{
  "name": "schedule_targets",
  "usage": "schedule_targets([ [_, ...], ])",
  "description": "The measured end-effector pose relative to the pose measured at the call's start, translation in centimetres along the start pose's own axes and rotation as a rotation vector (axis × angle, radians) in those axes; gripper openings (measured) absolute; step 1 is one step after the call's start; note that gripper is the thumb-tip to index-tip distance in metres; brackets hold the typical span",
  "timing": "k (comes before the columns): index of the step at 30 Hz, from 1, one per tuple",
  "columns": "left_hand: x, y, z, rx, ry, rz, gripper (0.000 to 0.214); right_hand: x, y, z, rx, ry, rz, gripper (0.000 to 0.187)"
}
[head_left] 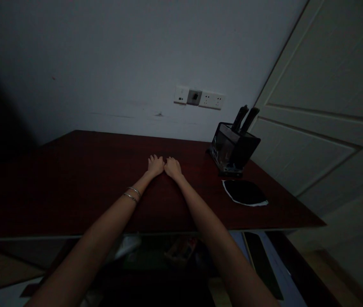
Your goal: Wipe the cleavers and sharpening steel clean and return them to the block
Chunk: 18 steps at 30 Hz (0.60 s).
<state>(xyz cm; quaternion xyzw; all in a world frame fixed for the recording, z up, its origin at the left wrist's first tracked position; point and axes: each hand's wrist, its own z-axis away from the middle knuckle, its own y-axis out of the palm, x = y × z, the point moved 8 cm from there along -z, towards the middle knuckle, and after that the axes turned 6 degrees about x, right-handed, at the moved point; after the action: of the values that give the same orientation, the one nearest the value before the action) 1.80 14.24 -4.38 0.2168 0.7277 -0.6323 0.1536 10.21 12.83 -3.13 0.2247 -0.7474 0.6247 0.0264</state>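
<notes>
Both hands rest side by side on a dark red-brown tabletop [104, 187], close together near its middle. My left hand [155, 166], with two thin bracelets [132, 194] on its wrist, lies palm down with its fingers a little apart. Beside it, my right hand [172, 168] has its fingers curled down and pressed together. The thumb sides of the two hands meet or nearly meet. Whether something small is under the curled fingers is hidden in the dim light.
A dark knife block [237, 145] with black-handled knives stands at the back right. In front of it lies a flat black piece with a white edge [245, 192]. Wall sockets [211, 99] sit above the table. A pale door [322, 102] borders the right. Below the front edge are dim, cluttered items.
</notes>
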Motion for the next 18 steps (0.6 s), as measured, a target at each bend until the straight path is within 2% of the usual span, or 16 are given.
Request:
schedule_targets([
  [7, 0.2, -0.7, 0.6, -0.048, -0.01, 0.135, 0.015, 0.4, -0.4, 0.5, -0.004, 0.0, -0.092, 0.034],
  [12, 0.4, -1.0, 0.8, -0.084, -0.009, 0.236, 0.012, 0.8, -2.4, 1.6, -0.041, -0.023, -0.231, 0.045],
  [15, -0.3, -1.4, 0.9, -0.074, 0.027, 0.281, 0.014, 1.0, -4.6, 4.6, -0.039, -0.086, -0.314, 0.043],
  [17, -1.4, -1.9, 1.1, -0.061, 0.064, 0.31, 0.015, 1.0, -6.7, 8.5, -0.029, -0.143, -0.382, 0.041],
  [18, -2.1, -2.2, 1.2, -0.054, 0.087, 0.325, 0.015, 1.0, -7.9, 10.9, 0.004, -0.195, -0.511, 0.038],
])
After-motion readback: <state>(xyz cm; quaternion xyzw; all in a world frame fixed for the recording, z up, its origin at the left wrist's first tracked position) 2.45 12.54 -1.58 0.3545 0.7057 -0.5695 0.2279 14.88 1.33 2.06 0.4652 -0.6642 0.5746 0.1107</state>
